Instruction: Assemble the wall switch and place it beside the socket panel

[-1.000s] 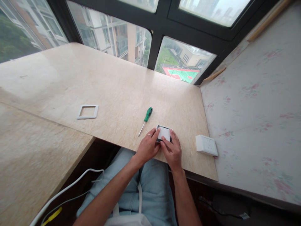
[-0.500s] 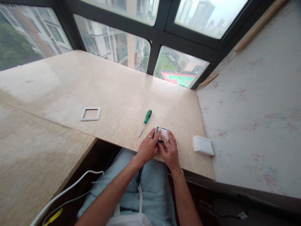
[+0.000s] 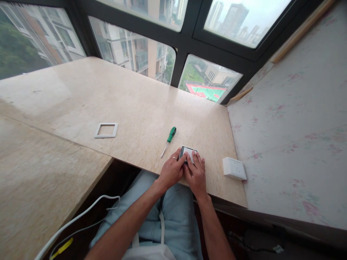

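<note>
A small square wall switch point(image 3: 188, 150), white on top with a dark edge, rests on the counter close to its front edge. My left hand point(image 3: 172, 169), with a ring on one finger, grips its left side, the index fingertip on the white face. From the right, my right hand point(image 3: 195, 173) closes round it with fingers over the top. Much of the switch is covered by the fingers. Just left of it lies a green-handled screwdriver point(image 3: 171, 134), its shaft pointing toward me. Farther left, a white rectangular cover frame point(image 3: 116, 130) lies flat.
A white socket box point(image 3: 234, 168) stands at the right against the flowered wall point(image 3: 287, 144). The stone counter point(image 3: 141, 108) runs back to dark-framed windows point(image 3: 187, 39). A white cable point(image 3: 78, 216) hangs at the lower left beside my legs.
My right fingers have shifted slightly to the right over the white face of the switch. The view has moved a little; screwdriver and frame lie as before.
</note>
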Action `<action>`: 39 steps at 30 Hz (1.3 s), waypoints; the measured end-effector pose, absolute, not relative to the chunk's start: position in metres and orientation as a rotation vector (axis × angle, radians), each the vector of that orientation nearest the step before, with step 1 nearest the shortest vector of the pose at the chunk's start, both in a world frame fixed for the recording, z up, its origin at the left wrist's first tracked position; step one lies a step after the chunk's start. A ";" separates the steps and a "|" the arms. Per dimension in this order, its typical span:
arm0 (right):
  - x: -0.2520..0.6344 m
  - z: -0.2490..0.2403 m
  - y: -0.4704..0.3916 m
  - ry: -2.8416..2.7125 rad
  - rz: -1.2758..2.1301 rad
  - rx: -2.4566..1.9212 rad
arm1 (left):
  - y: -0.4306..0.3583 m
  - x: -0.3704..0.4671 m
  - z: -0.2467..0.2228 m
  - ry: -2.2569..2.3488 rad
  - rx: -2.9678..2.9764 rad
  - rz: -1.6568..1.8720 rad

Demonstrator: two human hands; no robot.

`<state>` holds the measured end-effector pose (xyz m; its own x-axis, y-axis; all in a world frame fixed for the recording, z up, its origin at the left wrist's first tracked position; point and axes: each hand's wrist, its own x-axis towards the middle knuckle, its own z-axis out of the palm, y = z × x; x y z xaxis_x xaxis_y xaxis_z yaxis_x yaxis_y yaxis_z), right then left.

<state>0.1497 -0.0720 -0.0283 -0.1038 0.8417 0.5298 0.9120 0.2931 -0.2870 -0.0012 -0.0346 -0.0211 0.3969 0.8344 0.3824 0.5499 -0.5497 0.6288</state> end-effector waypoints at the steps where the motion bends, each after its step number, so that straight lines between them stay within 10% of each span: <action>1: 0.151 -0.028 -0.072 -1.960 -0.148 -1.566 | -0.035 -0.001 -0.021 1.192 2.259 0.962; 39: 0.152 -0.040 -0.069 -1.837 0.043 -1.550 | -0.005 -0.088 -0.013 1.398 2.024 1.211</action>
